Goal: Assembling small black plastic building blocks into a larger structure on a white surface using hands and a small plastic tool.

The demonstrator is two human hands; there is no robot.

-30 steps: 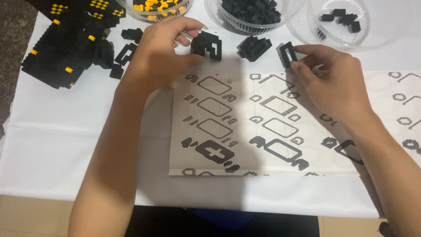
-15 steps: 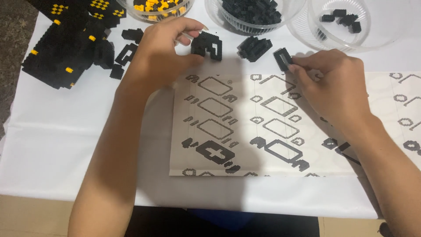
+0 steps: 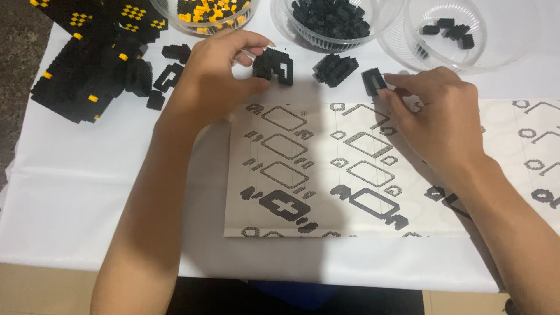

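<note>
The left hand [image 3: 213, 76] sits at about eleven o'clock on the white-covered surface [image 3: 87, 175], its grip clamped on a small black brick assembly [image 3: 273, 64] pinched between thumb and fingertips just above the instruction sheet [image 3: 350, 169]. At one o'clock the right hand [image 3: 437, 111] has its grip closed on a small black block piece [image 3: 373, 80] at the sheet's top edge; it looks pinched between thumb and forefinger, though the fingers partly hide it. Between the two hands lies another black brick cluster [image 3: 335, 67]. Along the twelve o'clock edge stand three clear bowls: yellow-and-black bricks [image 3: 204, 11], black bricks [image 3: 329, 20], and a few black pieces [image 3: 449, 32]. A large black-and-yellow brick model [image 3: 87, 64] occupies ten o'clock.
</note>
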